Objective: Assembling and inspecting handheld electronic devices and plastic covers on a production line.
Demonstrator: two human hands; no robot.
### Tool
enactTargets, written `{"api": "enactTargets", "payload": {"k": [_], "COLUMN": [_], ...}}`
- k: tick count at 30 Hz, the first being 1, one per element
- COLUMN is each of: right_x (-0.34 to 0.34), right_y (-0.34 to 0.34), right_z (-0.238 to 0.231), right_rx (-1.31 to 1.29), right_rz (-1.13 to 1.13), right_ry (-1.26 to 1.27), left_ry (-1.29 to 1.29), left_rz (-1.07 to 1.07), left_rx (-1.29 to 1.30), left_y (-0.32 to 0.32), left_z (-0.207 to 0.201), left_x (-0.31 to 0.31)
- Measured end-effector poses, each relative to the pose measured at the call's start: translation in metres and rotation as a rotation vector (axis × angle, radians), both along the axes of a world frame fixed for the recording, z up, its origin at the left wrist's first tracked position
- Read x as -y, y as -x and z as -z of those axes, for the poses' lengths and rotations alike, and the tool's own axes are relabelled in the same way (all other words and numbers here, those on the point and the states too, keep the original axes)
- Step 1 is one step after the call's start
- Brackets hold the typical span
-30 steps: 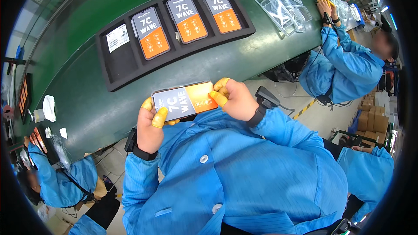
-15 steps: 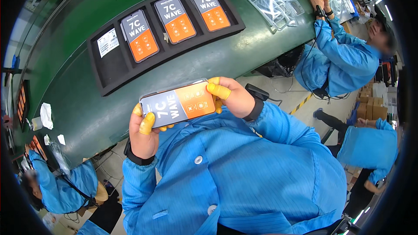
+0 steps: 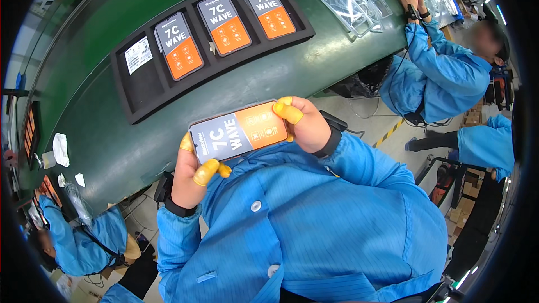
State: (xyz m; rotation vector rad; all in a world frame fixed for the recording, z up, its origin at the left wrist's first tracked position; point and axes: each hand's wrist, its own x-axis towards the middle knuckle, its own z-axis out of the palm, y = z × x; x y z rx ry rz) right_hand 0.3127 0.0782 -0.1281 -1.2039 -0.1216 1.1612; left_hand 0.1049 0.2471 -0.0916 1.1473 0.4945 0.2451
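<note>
A smartphone [image 3: 240,132] with a grey and orange printed front film lies tilted between my hands, above the near table edge. A clear case rim shows along its far edge. My right hand [image 3: 309,127], in yellow finger cots, grips its right end with the thumb on the front. Around its left end is my left hand [image 3: 190,173], fingers at the left edge and thumb by the lower left corner. Beyond them, a black foam tray [image 3: 147,91] holds three similar phones [image 3: 179,46] and, in its leftmost slot, a white printed label [image 3: 138,55].
Clear plastic phone cases [image 3: 351,5] lie heaped on the green table [image 3: 269,78] at the back right. A co-worker [image 3: 443,73] sits at the right, another [image 3: 95,235] at the lower left. Crumpled white paper [image 3: 60,150] lies on the left side.
The phone has shifted slightly right. My left thumb has slid off its front face to the lower left corner. A person at the far right has moved.
</note>
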Motion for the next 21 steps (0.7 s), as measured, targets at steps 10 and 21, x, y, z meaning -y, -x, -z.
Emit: {"api": "enactTargets", "payload": {"k": [10, 21], "right_x": [0.009, 0.013], "right_y": [-0.008, -0.006], "right_z": [-0.016, -0.009], "right_rx": [0.124, 0.103], "right_rz": [-0.261, -0.202], "right_ry": [-0.030, -0.154], "left_ry": [-0.037, -0.059], "left_rz": [0.047, -0.068], "left_rx": [-0.101, -0.111], "left_y": [0.002, -0.006], "left_z": [0.002, 0.002], "left_x": [0.000, 0.014]}}
